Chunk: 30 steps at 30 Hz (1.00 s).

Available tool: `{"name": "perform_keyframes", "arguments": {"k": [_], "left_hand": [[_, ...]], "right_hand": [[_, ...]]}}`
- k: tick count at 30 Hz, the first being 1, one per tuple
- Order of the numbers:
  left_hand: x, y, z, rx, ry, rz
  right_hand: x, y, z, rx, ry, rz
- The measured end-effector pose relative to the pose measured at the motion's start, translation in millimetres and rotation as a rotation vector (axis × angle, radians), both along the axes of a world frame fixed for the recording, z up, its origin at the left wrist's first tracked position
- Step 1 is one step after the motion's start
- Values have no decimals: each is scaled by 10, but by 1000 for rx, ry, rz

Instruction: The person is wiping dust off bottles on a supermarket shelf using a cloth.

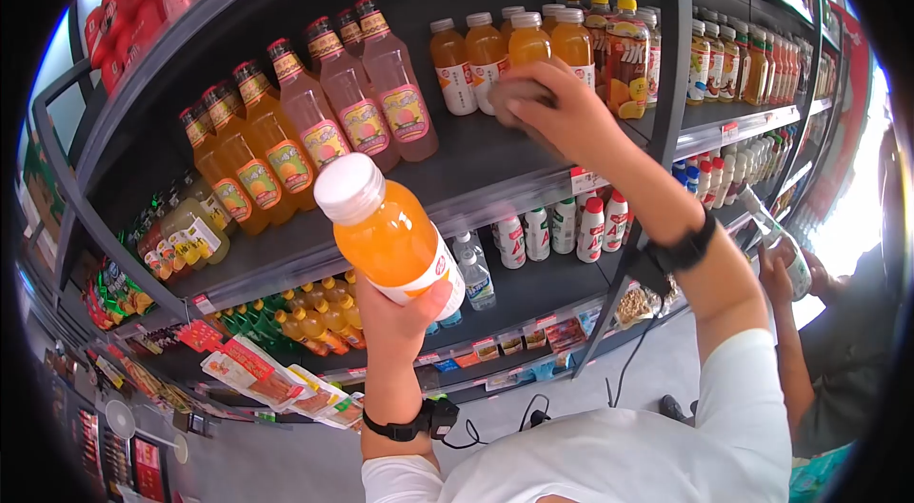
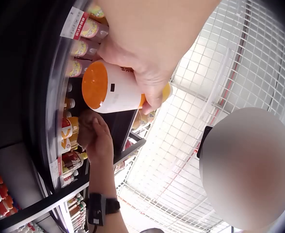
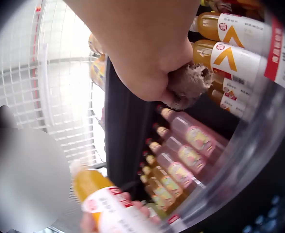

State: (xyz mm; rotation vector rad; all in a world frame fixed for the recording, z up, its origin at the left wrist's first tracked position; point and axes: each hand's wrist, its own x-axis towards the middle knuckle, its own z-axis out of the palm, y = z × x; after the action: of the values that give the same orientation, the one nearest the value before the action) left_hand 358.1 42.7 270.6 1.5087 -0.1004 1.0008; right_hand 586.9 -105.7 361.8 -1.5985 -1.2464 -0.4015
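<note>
My left hand [image 1: 398, 317] grips an orange juice bottle [image 1: 392, 235] with a white cap and white label, tilted and held out in front of the shelf. In the left wrist view the bottle's orange base [image 2: 95, 86] faces the camera. My right hand [image 1: 564, 113] holds a crumpled grey-brown cloth [image 3: 190, 86], bunched in the fingers. This hand is over the shelf, in front of a group of similar juice bottles [image 1: 456, 70], and overlaps some of them in the head view.
Pink and orange glass bottles [image 1: 367, 94] stand left on the same shelf [image 1: 466, 156]. A dark upright post [image 1: 669, 46] is right of the juice bottles. White yogurt-style bottles [image 1: 564, 227] fill the shelf below. Another person [image 1: 838, 332] stands at the right.
</note>
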Motion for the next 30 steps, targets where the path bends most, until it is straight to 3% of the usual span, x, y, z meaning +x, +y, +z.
{"name": "perform_keyframes", "arguments": {"k": [4, 7, 9, 13, 16, 18, 22, 25, 30], "left_hand": [[-46, 180, 13, -53, -37, 17], [-152, 323, 16, -32, -25, 21], [-235, 379, 24, -17, 4, 8], [-290, 439, 37, 1, 4, -3], [-269, 495, 35, 21, 3, -41], [-228, 529, 47, 29, 20, -69], [-140, 504, 164, 21, 32, -43], [-53, 462, 291, 27, 8, -55], [118, 442, 404, 21, 31, -52]], "right_hand": [[414, 652, -146, -390, -503, -301], [507, 840, -72, -1118, -487, -200], [449, 882, -12, -1202, -464, -165], [580, 1146, -108, -1325, -565, -246], [664, 1326, -108, -1241, -606, -266], [634, 1318, -73, -1182, -504, -252], [441, 1097, 44, -1109, -438, -219], [447, 968, 46, -1249, -486, -273], [166, 461, 142, -1257, -453, -258]]}}
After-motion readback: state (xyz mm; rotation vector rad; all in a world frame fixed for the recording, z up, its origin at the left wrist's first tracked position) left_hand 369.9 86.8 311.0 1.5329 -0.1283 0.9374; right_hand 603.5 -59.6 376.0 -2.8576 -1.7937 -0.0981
